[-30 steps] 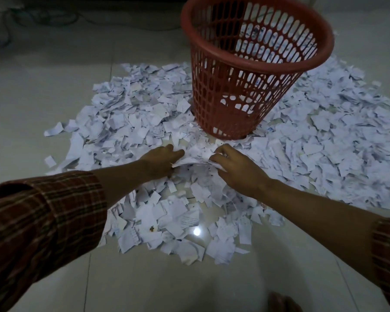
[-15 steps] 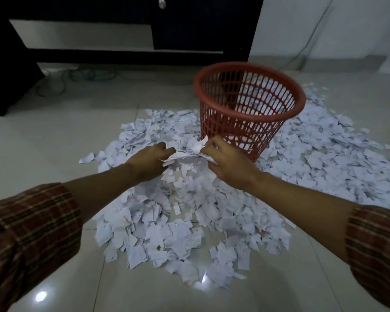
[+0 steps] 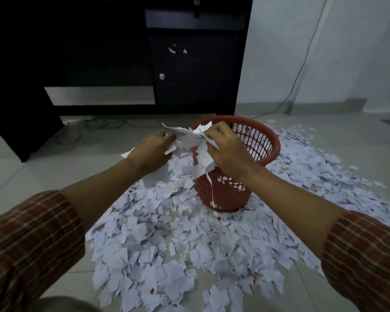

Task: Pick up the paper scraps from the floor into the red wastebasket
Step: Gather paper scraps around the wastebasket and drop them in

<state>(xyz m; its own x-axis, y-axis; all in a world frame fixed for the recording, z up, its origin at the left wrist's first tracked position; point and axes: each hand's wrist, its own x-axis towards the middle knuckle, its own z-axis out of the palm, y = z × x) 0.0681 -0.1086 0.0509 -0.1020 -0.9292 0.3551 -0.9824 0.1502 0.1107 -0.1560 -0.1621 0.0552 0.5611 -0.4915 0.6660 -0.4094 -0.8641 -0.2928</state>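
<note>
A red mesh wastebasket (image 3: pixel 263 149) stands upright on the tiled floor amid a wide spread of white paper scraps (image 3: pixel 167 239). My left hand (image 3: pixel 151 152) and my right hand (image 3: pixel 225 149) together hold a bunch of scraps (image 3: pixel 189 140) between them, raised to the height of the basket's near-left rim. Both hands curl around the bunch. A few scraps dangle and fall below it, in front of the basket wall. Some scraps lie inside the basket.
A dark cabinet (image 3: pixel 122 55) stands behind the basket against a white wall (image 3: pixel 324 52). Cables (image 3: pixel 95 127) run on the floor by the cabinet, and one cable (image 3: pixel 302 64) runs down the wall. Bare tiles (image 3: pixel 43 167) lie at the left.
Both hands have lifted the gathered bunch of scraps off the floor pile up to the basket's rim. My head has tilted up, bringing the cabinet and wall into view.
</note>
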